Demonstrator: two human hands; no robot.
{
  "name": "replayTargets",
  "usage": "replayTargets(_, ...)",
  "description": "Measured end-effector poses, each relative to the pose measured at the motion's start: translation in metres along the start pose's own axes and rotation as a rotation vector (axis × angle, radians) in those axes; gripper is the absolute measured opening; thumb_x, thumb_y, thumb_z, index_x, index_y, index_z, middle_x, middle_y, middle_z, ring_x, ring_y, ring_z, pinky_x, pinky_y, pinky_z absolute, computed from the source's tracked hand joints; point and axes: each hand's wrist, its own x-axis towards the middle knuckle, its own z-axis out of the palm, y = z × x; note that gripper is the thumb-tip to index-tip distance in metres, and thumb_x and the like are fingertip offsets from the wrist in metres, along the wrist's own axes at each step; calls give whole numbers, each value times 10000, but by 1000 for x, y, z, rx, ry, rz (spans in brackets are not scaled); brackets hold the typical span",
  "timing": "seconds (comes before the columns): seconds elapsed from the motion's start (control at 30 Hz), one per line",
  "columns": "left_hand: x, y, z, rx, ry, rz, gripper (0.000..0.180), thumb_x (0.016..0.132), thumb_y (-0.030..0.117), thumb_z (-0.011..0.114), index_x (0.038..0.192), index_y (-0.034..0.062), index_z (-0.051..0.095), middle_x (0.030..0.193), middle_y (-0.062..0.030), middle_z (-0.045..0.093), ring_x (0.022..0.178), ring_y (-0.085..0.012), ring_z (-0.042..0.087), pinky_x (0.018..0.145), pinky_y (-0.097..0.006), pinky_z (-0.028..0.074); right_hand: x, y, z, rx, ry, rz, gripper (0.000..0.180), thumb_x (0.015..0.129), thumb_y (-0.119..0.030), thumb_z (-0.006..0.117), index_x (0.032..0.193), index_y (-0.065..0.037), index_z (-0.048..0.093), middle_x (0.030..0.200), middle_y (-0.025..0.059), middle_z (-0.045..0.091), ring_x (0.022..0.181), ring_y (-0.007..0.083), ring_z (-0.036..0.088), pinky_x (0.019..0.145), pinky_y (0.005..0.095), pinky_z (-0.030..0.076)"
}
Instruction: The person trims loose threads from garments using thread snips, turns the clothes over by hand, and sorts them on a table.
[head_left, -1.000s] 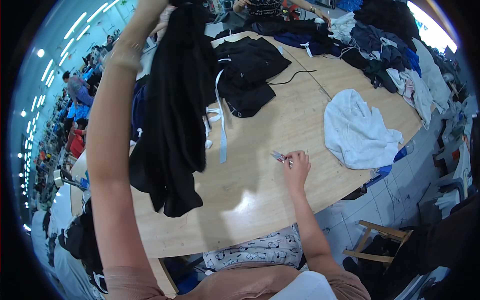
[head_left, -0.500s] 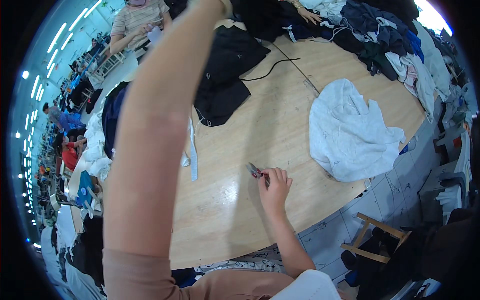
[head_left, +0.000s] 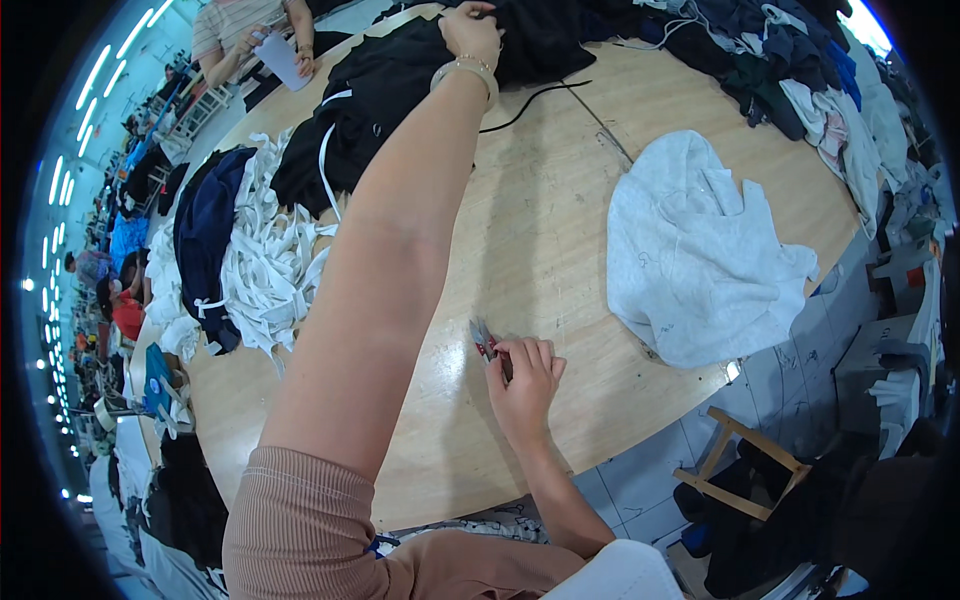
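My left arm reaches far across the table, and my left hand (head_left: pixel 472 32) is closed on the edge of a black garment (head_left: pixel 540 45) at the far side. Another stretch of black cloth (head_left: pixel 370 95), with a white cord at its edge, lies left of that hand; my forearm covers part of it. Near the table's front, my right hand (head_left: pixel 526 385) is wrapped round small thread snips (head_left: pixel 486 343) with red on the handle, blades pointing away and left. A light grey garment (head_left: pixel 705 260) lies crumpled to the right of the snips.
White strips (head_left: pixel 265 255) and a navy garment (head_left: pixel 210 240) are heaped at the left. Dark and white clothes (head_left: pixel 770 70) pile up at the far right. A black cord (head_left: pixel 535 103) lies mid-table. A person (head_left: pixel 255 40) stands across the far left; a wooden stool (head_left: pixel 740 465) is at the right.
My left hand has come into clear view on the black garment. Black cloth with eyelets has shifted left from mid-table. My right hand keeps hold of the snips.
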Motion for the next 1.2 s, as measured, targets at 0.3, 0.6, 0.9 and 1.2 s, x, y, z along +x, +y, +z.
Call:
replayTargets(0.3,54,8,10,-173,-88,-7,132,811,-64,532,870,18,618,769,-80,595,578,-150,572,513,-246,491,-1,-7,3,17,-27,-11,124,732,-77,639,848,-74,596,848,26,600,863,202,521,755,336,317)
replayTargets(0.6,91,-35,6,-254,-300,91,195,888,79,499,991,-23,629,738,-74,612,612,-135,566,558,-256,451,-1,-8,3,35,-26,6,123,721,-38,619,832,-81,586,837,19,589,846,205,513,764,337,311)
replayTargets(0.9,50,-46,-115,1407,-439,412,935,647,629,680,1406,203,338,1475,-98,270,1375,-309,199,1034,-611,199,-1,-3,1,1,-12,6,112,722,-40,616,821,-78,579,824,22,583,841,207,514,757,337,311)
replayTargets(1.2,76,2,-211,1107,-215,636,224,872,204,501,907,78,683,961,-141,651,890,-326,614,769,-423,487,-3,-8,6,18,1,-31,107,727,-70,621,819,-83,569,826,28,587,854,207,516,748,344,314)
